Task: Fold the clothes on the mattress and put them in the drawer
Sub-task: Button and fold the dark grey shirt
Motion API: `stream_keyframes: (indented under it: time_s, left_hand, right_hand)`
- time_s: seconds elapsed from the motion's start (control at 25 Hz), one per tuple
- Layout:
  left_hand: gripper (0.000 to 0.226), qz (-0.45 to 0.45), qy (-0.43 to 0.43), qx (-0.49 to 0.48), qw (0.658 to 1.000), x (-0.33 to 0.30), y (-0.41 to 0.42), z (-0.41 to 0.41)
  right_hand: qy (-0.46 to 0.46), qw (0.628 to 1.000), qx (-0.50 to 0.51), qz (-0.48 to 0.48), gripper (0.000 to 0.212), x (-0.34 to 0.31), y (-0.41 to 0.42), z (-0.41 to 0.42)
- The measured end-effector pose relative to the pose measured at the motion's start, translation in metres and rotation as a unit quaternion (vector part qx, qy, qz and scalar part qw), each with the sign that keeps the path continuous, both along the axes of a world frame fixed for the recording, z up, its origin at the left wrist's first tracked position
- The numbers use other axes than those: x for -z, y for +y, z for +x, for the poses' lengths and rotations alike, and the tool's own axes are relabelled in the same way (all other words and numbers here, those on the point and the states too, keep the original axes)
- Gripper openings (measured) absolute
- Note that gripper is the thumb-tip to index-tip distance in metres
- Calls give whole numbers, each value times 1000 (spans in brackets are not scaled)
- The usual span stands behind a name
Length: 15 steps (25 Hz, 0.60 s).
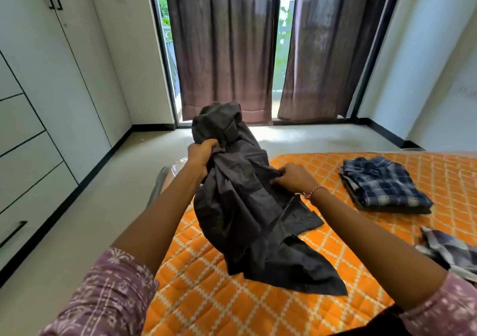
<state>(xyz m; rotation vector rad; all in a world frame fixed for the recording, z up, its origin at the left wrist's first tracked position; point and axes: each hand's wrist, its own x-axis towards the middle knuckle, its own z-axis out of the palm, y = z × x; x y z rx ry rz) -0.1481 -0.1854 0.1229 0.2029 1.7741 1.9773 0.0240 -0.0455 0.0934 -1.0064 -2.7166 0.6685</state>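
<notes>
Two hands are working one dark grey shirt [242,201] here. Biggest thing going is the orange mattress [296,307], lying on the floor, so I'm placing everything off that. Off the mattress's left edge the white wardrobe [51,82] is running along the wall, with drawers [23,170] low down, all looking closed. Beyond the mattress's far edge, brown curtains [222,46] are hanging over the window.

Shirt is sitting bunched at the mattress's near-left part, lower half trailing on the quilt, top half being lifted clear of it. Near the mattress's far-right side a folded plaid stack [384,183] is sitting. At its right edge another plaid piece [449,250] is lying unfolded.

Left hand [202,155] is gripping a fistful of shirt up high. Right hand [291,178] is pinching the fabric lower down, fingers curled round a fold. Pink thread band [316,192] is sitting on the right wrist.
</notes>
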Motion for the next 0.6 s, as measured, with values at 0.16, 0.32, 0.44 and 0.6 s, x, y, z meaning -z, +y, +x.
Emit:
stream_keyframes:
  time_s: [0.16,0.32,0.44,0.6]
  left_hand:
    - [39,-40,-33,-41,998,24,-3,3]
    - [55,-153,20,-4,988,42,-5,4]
    - [44,-146,21,63,987,21,-5,6]
    - [22,-100,-70,203,972,-25,4,15]
  right_hand:
    - [195,978,74,-15,20,-35,25,7]
    - [291,952,81,49,23,-84,40,-1]
    - [294,944,128,79,24,-98,54,-2]
    - [156,981,41,108,30,-77,27,-7]
